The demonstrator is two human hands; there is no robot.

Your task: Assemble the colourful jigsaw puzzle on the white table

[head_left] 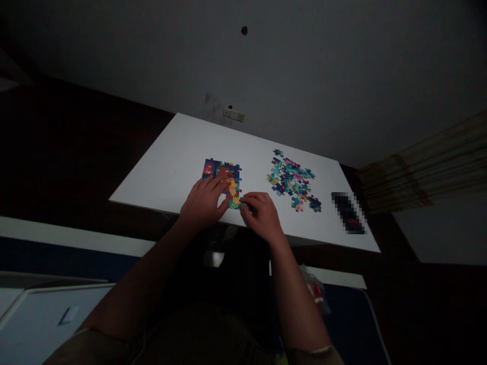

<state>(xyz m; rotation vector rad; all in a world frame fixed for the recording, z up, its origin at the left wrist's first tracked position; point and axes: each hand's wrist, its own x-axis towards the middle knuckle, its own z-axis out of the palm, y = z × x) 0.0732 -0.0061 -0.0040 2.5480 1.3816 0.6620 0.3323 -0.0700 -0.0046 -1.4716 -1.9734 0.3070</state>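
Note:
A partly joined jigsaw puzzle (234, 175) lies near the front edge of the white table, showing a brown animal and a yellow figure. My left hand (205, 200) rests flat over its lower left part, fingers stretched out and hiding some of the picture. At the puzzle's lower right corner, my right hand (262, 213) has thumb and fingers pinched on a puzzle piece (242, 205), which the fingers mostly cover. Farther right is a loose heap of puzzle pieces (291, 177) in teal, purple and pink.
The white table (163, 162) stands near a grey wall with a socket strip (233, 114). A pixelated dark object (348, 213) lies at the table's right end. A clear plastic bag with something red (316, 291) sits below, beside my right forearm.

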